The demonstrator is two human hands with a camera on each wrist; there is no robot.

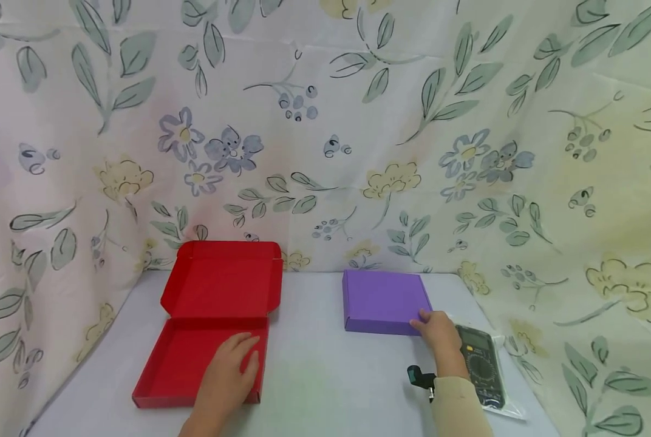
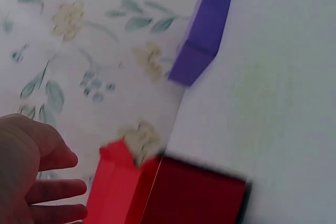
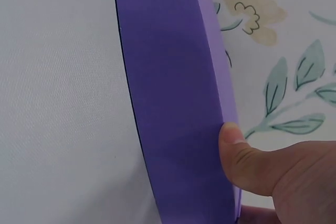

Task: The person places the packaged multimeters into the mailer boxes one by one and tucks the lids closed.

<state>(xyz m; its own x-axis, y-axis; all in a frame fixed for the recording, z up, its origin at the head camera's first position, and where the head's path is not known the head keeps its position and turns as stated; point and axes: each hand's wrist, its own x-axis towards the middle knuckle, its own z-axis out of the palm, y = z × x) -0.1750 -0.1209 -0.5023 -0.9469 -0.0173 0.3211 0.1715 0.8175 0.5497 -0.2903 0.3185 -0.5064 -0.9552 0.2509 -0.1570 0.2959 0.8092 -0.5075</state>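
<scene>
A flat purple cardboard box (image 1: 388, 300) lies closed toward the back of the table. My right hand (image 1: 439, 334) grips it at its front right corner; the right wrist view has the thumb (image 3: 236, 153) pressed on its edge, most of the fingers hidden. To the left a red cardboard box (image 1: 164, 370) stands with its lid (image 1: 224, 279) raised at the back. Over the right part of its tray hovers my left hand (image 1: 228, 370), fingers loosely bent and holding nothing. In the left wrist view those fingers (image 2: 56, 190) are spread apart beside the red box.
A black multimeter (image 1: 481, 364) in a clear plastic bag lies at the right, next to my right forearm. A small black wrist mount (image 1: 421, 377) sticks out from that wrist. Behind the white table (image 1: 314, 376) hangs a floral curtain (image 1: 303, 145).
</scene>
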